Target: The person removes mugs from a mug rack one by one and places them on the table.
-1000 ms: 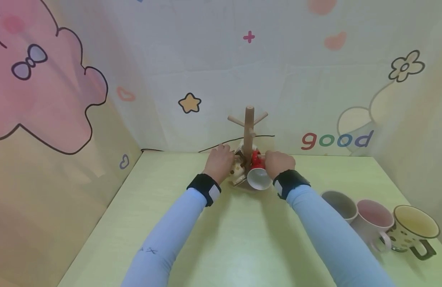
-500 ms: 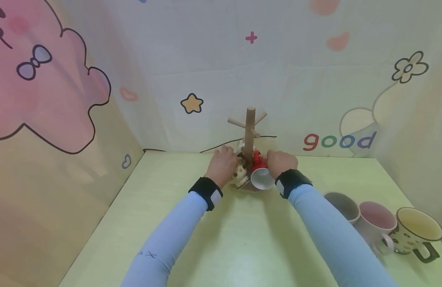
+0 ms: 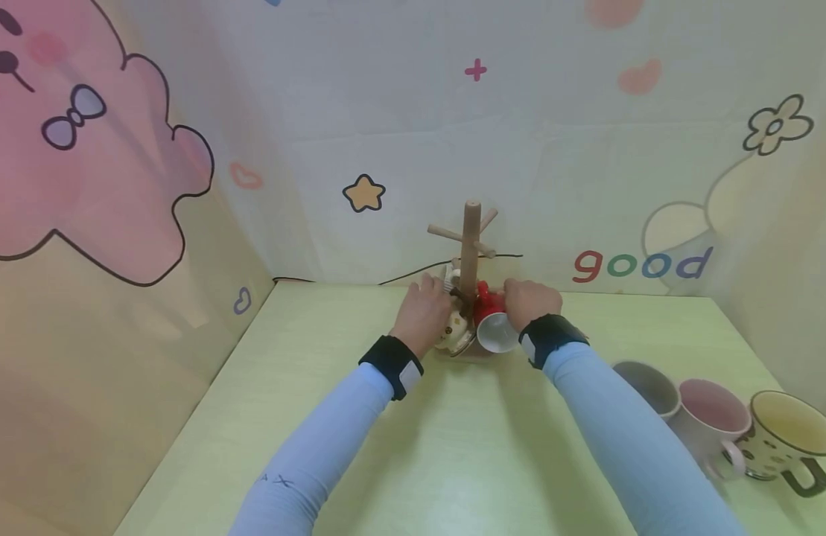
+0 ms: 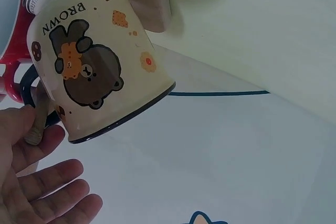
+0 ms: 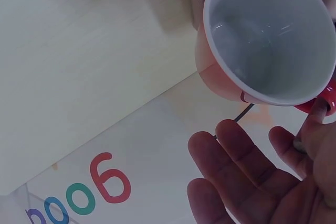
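A wooden mug tree [image 3: 471, 249] stands at the back of the table. My left hand [image 3: 422, 316] is at its left side, thumb and index finger pinching a lower peg [image 4: 35, 129] while the other fingers extend. On that peg a cream mug [image 4: 100, 66] with a brown bear hangs tilted by its dark handle. My right hand [image 3: 533, 304] pinches the tip of another lower peg [image 5: 299, 144] beside the handle of a red mug [image 3: 488, 305]. That mug hangs with its white mouth facing forward and down. A whitish mug [image 3: 451, 277] is partly hidden behind the post.
Three mugs stand at the table's right: a greyish one [image 3: 647, 387], a pink-lined one [image 3: 710, 409] and a cream patterned one [image 3: 791, 424] with a dark handle. My right forearm passes close beside them. A printed cloth wall [image 3: 386, 89] rises behind the mug tree.
The mug tree has turned on its base: its upper front peg has swung right and the rear peg inward. The cream mug has come forward. Both hands keep their pegs.
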### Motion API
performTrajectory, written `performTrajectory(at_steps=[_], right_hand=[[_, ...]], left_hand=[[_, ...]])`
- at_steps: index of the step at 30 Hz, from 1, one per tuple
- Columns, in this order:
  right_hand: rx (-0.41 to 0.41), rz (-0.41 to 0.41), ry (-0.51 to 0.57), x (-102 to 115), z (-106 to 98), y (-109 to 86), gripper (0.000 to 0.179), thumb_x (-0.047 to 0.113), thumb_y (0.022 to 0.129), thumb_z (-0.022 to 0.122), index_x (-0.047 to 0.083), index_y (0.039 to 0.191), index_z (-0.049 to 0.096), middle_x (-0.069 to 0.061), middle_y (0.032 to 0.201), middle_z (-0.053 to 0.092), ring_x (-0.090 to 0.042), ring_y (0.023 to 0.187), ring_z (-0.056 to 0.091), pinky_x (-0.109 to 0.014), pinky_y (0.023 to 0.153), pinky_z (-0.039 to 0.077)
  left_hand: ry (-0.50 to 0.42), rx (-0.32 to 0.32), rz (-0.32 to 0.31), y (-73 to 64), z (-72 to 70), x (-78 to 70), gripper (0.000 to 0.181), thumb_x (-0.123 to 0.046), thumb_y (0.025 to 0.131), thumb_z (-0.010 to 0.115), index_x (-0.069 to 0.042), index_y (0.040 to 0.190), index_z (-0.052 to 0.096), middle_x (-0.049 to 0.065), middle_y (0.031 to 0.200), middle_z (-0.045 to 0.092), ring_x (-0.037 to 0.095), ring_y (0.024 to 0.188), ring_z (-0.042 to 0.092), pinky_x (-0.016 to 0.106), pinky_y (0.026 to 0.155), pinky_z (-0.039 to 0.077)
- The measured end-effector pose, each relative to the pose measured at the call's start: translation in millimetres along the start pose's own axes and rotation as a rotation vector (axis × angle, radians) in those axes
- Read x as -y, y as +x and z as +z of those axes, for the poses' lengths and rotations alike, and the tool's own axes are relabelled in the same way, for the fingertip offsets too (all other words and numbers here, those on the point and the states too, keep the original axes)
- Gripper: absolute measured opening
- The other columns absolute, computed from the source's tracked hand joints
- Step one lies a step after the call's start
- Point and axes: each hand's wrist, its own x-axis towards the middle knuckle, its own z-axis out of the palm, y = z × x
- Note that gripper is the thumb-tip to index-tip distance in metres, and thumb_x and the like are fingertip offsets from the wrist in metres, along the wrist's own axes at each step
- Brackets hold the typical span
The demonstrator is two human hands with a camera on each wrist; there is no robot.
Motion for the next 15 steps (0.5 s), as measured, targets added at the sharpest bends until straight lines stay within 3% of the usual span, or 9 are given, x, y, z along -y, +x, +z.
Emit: performTrajectory(at_steps=[15], right_hand=[[-0.005, -0.005, -0.006, -4.1, 5.4, 9.1, 0.031, 0.011, 0.084, 0.079, 0.002, 0.107, 0.061, -0.019, 0.088, 0.069, -0.033, 0.072, 0.064, -0.05, 0.068, 0.058]], left_hand=[[0.007, 0.031, 0.0, -0.9, -1.2, -4.4, 0.023, -0.016, 0.099, 0.062, -0.015, 0.119, 0.072, 0.015, 0.128, 0.061, 0.033, 0.123, 0.053, 0.04, 0.094, 0.051]])
